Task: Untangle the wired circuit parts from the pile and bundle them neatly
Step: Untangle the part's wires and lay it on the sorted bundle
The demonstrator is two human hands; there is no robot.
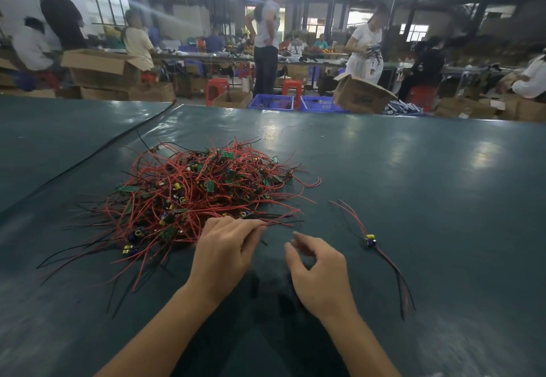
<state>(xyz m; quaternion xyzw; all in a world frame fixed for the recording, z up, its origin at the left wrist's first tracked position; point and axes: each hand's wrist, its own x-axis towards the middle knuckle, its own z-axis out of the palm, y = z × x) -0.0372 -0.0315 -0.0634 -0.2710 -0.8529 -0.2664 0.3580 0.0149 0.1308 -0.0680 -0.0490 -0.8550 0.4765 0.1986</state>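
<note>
Pile (201, 193): huge red-and-black tangle, centre-left of frame, barely dented.
Freed part (370, 240): one piece lies right of centre, well apart, wires loose, unbundled.
Left hand (227, 246): fingers stretched out, tips on wire ends at the pile's near edge.
Right hand (319, 270): loosely curled, empty, lower centre.
Progress: just starting, I'd say; nearly everything left.
</note>
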